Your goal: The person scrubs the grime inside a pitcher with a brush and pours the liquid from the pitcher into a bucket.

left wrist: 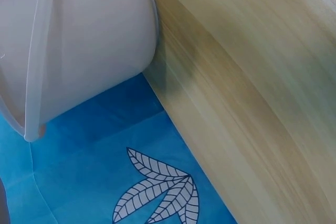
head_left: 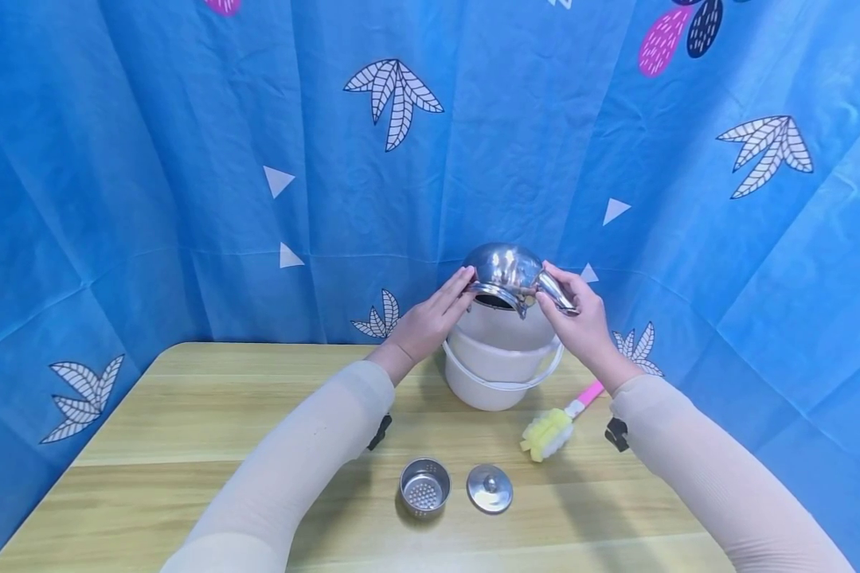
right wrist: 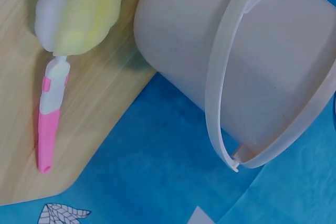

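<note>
A shiny steel teapot is tipped over above a white bucket in the head view, its round mouth facing down and toward me. My right hand grips the teapot's handle between fingers and thumb. On the other side, my left hand lays its straight fingers against the pot close to the mouth; its thumb is hidden. The teapot is out of frame in both wrist views, where the bucket fills much of the picture. Its handle hangs down across the side.
A steel strainer cup stands near the front of the wooden table, with a round knobbed lid beside it. To the right of the bucket lies a yellow and white sponge brush with a pink handle. A blue patterned curtain surrounds the table.
</note>
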The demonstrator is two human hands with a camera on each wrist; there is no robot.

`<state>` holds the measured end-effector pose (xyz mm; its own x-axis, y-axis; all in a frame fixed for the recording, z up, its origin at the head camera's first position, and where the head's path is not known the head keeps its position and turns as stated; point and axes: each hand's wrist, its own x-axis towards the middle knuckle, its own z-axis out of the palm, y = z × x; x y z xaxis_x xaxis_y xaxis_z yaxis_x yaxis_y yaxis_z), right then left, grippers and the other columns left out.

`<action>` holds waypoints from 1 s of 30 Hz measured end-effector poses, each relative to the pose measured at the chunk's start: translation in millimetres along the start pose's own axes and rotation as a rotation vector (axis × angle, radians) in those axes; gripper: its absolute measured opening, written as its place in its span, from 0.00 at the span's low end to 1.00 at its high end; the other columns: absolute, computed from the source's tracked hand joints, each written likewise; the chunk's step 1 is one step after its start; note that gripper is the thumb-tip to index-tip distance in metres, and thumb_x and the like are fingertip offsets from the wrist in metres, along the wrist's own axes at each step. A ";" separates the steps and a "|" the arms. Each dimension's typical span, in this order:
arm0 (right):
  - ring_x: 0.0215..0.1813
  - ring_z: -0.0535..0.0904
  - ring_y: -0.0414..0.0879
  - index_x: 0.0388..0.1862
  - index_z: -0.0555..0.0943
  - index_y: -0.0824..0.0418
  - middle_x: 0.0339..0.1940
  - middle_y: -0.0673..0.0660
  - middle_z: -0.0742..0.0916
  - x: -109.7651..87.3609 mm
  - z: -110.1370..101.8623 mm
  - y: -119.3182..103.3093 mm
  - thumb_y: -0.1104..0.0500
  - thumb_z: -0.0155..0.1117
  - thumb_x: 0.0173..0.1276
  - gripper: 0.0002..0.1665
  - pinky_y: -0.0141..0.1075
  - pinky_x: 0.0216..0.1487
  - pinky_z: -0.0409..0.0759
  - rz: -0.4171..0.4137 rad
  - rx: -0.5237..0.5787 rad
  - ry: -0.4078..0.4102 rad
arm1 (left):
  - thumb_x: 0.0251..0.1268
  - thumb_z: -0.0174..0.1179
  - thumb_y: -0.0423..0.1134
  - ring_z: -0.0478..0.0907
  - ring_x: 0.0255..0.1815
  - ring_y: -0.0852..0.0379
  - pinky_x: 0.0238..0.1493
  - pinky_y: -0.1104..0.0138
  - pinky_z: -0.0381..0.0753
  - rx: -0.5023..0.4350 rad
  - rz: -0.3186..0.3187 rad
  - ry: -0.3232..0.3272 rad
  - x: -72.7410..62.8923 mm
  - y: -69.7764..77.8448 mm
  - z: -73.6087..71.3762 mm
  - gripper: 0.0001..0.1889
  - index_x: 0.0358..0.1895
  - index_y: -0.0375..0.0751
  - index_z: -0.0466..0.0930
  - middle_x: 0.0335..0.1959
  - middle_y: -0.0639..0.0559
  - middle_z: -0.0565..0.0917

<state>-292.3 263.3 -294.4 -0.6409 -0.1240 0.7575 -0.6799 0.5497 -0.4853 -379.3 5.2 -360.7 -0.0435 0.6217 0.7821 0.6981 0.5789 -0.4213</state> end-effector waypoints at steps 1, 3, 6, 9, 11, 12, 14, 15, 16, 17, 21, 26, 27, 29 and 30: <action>0.63 0.78 0.54 0.65 0.74 0.72 0.68 0.63 0.78 0.2 -0.1 -1.0 0.71 0.64 0.69 0.25 0.20 0.55 0.75 -0.001 -0.001 0.000 | 0.74 0.47 0.20 0.55 0.79 0.46 0.69 0.66 0.67 -0.001 -0.002 0.001 0.2 0.0 -0.3 0.21 0.67 0.30 0.72 0.77 0.36 0.61; 0.63 0.77 0.57 0.64 0.74 0.72 0.68 0.64 0.78 0.6 -0.2 -2.9 0.71 0.63 0.69 0.25 0.20 0.55 0.75 -0.001 0.001 0.001 | 0.74 0.47 0.20 0.55 0.79 0.46 0.69 0.66 0.67 -0.003 -0.005 0.002 0.8 0.0 -1.2 0.21 0.67 0.30 0.72 0.77 0.36 0.61; 0.63 0.77 0.60 0.64 0.74 0.72 0.68 0.65 0.78 1.6 -0.4 -3.9 0.71 0.63 0.69 0.25 0.19 0.55 0.74 -0.007 0.003 0.005 | 0.74 0.47 0.20 0.56 0.79 0.46 0.68 0.66 0.68 0.000 -0.001 0.013 1.5 -0.3 -1.6 0.21 0.67 0.30 0.73 0.76 0.36 0.62; 0.64 0.77 0.59 0.65 0.74 0.72 0.68 0.65 0.78 2.0 -0.3 -4.0 0.70 0.62 0.70 0.25 0.20 0.56 0.74 -0.014 0.003 0.011 | 0.74 0.47 0.20 0.57 0.78 0.45 0.67 0.66 0.70 -0.004 0.004 0.033 2.1 -0.6 -1.8 0.20 0.66 0.30 0.74 0.76 0.35 0.63; 0.64 0.77 0.59 0.64 0.74 0.72 0.67 0.66 0.78 2.5 -0.7 -5.5 0.71 0.63 0.69 0.25 0.20 0.55 0.74 -0.017 -0.008 0.012 | 0.73 0.47 0.20 0.58 0.78 0.45 0.67 0.66 0.70 -0.013 0.004 0.046 2.3 -0.6 -2.1 0.20 0.65 0.30 0.74 0.76 0.35 0.63; 0.64 0.77 0.59 0.64 0.74 0.72 0.67 0.66 0.78 2.5 -0.7 -5.9 0.71 0.63 0.69 0.25 0.20 0.55 0.75 -0.018 -0.013 0.012 | 0.73 0.48 0.20 0.59 0.77 0.45 0.67 0.66 0.71 -0.020 0.002 0.052 2.4 -0.5 -2.2 0.21 0.65 0.30 0.74 0.75 0.35 0.63; 0.62 0.78 0.60 0.64 0.74 0.73 0.67 0.66 0.78 2.6 -0.6 -6.6 0.72 0.63 0.68 0.25 0.19 0.54 0.75 -0.022 -0.027 0.012 | 0.72 0.48 0.19 0.59 0.77 0.45 0.66 0.66 0.71 -0.039 -0.006 0.058 2.3 -0.3 -2.9 0.21 0.65 0.30 0.74 0.76 0.36 0.63; 0.62 0.78 0.61 0.64 0.74 0.73 0.67 0.66 0.79 2.9 -0.5 -6.4 0.72 0.63 0.68 0.25 0.19 0.54 0.75 -0.023 -0.030 0.013 | 0.72 0.48 0.19 0.59 0.77 0.46 0.67 0.66 0.71 -0.052 -0.011 0.059 2.2 -0.1 -3.1 0.21 0.65 0.30 0.74 0.76 0.36 0.63; 0.62 0.78 0.61 0.64 0.74 0.73 0.67 0.66 0.79 3.4 0.1 -3.0 0.72 0.64 0.68 0.25 0.19 0.54 0.75 -0.023 -0.032 0.015 | 0.71 0.49 0.19 0.59 0.77 0.46 0.66 0.66 0.71 -0.061 -0.015 0.063 2.1 0.0 -3.2 0.21 0.65 0.30 0.74 0.76 0.36 0.63; 0.62 0.78 0.61 0.64 0.74 0.72 0.67 0.65 0.79 3.7 0.9 1.9 0.72 0.64 0.68 0.26 0.18 0.53 0.74 -0.024 -0.029 0.016 | 0.71 0.49 0.19 0.59 0.77 0.46 0.66 0.66 0.71 -0.070 -0.019 0.067 1.9 0.0 -3.4 0.22 0.65 0.31 0.74 0.76 0.36 0.63; 0.63 0.78 0.57 0.66 0.75 0.66 0.68 0.59 0.79 5.2 2.8 21.7 0.70 0.66 0.68 0.27 0.18 0.54 0.74 -0.026 -0.036 0.017 | 0.70 0.50 0.19 0.59 0.77 0.46 0.66 0.67 0.72 -0.094 -0.030 0.077 2.0 0.0 -4.3 0.22 0.65 0.31 0.74 0.75 0.37 0.64; 0.62 0.79 0.53 0.67 0.76 0.59 0.68 0.52 0.80 6.4 1.6 30.8 0.66 0.67 0.68 0.28 0.20 0.54 0.75 -0.037 -0.056 0.019 | 0.69 0.51 0.19 0.59 0.77 0.46 0.66 0.67 0.72 -0.108 -0.039 0.079 3.7 -0.2 -5.3 0.22 0.65 0.31 0.75 0.75 0.37 0.64; 0.62 0.79 0.53 0.67 0.76 0.58 0.68 0.51 0.80 6.6 1.2 31.0 0.65 0.67 0.69 0.28 0.21 0.55 0.76 -0.043 -0.057 0.020 | 0.69 0.51 0.19 0.59 0.77 0.46 0.66 0.67 0.72 -0.109 -0.041 0.081 4.0 -0.3 -5.5 0.22 0.65 0.31 0.75 0.75 0.37 0.64; 0.62 0.79 0.53 0.67 0.76 0.58 0.68 0.51 0.80 6.9 1.0 30.2 0.64 0.67 0.69 0.27 0.22 0.55 0.76 -0.050 -0.060 0.020 | 0.69 0.51 0.19 0.60 0.77 0.46 0.65 0.67 0.72 -0.112 -0.042 0.086 4.3 -0.4 -6.0 0.22 0.64 0.31 0.75 0.75 0.37 0.65; 0.62 0.79 0.53 0.67 0.76 0.58 0.68 0.51 0.80 7.0 0.9 29.7 0.64 0.67 0.69 0.27 0.22 0.55 0.76 -0.051 -0.062 0.020 | 0.70 0.51 0.19 0.60 0.77 0.47 0.65 0.67 0.72 -0.111 -0.042 0.090 4.5 -0.5 -6.1 0.22 0.64 0.31 0.75 0.75 0.37 0.65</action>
<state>-317.3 278.0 -303.9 -0.5982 -0.1374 0.7895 -0.6878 0.5936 -0.4179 -375.5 4.5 -354.1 -0.0141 0.5453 0.8381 0.7723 0.5384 -0.3373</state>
